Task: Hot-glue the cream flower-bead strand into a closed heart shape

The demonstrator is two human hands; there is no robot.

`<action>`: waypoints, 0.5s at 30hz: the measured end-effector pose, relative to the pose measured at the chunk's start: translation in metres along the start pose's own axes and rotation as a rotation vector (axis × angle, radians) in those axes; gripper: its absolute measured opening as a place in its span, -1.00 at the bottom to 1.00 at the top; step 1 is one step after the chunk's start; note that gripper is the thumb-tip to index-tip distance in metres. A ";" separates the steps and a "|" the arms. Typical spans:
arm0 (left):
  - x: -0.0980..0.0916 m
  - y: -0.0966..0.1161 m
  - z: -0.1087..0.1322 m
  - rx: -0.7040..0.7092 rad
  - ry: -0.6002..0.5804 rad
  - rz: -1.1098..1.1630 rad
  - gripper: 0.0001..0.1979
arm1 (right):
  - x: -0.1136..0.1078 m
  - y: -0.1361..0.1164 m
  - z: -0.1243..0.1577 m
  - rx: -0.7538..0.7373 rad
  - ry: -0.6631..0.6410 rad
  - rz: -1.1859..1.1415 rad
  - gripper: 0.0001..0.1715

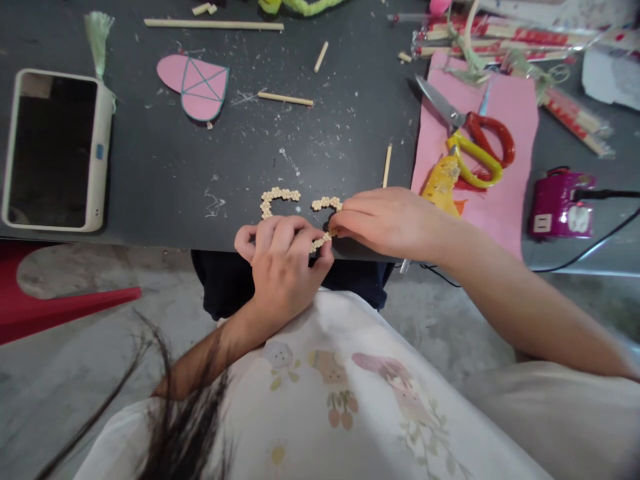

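Observation:
A curved chain of small cream-coloured beads or flower-like pieces [280, 194] lies at the table's front edge, with a gap in its upper side. My left hand [285, 257] covers its lower left part, its fingers bent and closed on the chain near the edge. From the right, my right hand [383, 223] pinches the chain's lower right part, fingertips together close to my left thumb. The piece of chain between the two hands shows only in part.
Scissors [463, 127] lie on pink paper [520, 127] at right, beside a purple box [563, 203] with a cable. A white-framed device [55, 150] is at left. Thin sticks [285, 99] and a pink cutout [200, 83] lie on the dark table [165, 160].

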State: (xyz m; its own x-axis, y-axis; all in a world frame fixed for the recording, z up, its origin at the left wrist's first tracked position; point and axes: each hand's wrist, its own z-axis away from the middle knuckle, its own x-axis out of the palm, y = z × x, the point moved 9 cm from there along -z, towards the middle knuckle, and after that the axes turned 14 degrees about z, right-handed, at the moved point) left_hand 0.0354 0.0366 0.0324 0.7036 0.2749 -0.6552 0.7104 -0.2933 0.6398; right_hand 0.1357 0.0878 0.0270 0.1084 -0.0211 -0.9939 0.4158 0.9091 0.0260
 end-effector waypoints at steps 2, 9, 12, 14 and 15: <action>0.000 0.000 0.001 -0.004 -0.005 0.006 -0.97 | 0.000 -0.001 0.000 -0.008 -0.008 0.010 -0.66; 0.000 0.001 0.003 0.018 0.009 0.025 -0.96 | 0.001 -0.004 0.002 -0.018 -0.041 0.039 -0.67; 0.001 0.003 0.003 0.026 0.009 0.014 -0.96 | 0.002 -0.005 0.005 -0.014 -0.024 0.050 -0.68; 0.001 0.003 0.003 0.028 0.006 0.005 -0.96 | 0.002 -0.005 0.006 -0.009 -0.014 0.054 -0.69; 0.002 0.004 0.003 0.027 0.002 0.000 -0.96 | 0.002 -0.005 0.007 -0.010 -0.011 0.053 -0.69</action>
State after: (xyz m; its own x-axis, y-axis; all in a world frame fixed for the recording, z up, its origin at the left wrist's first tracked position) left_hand 0.0391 0.0334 0.0325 0.7035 0.2766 -0.6547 0.7099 -0.3181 0.6284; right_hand 0.1399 0.0804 0.0252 0.1402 0.0231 -0.9899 0.4002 0.9131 0.0780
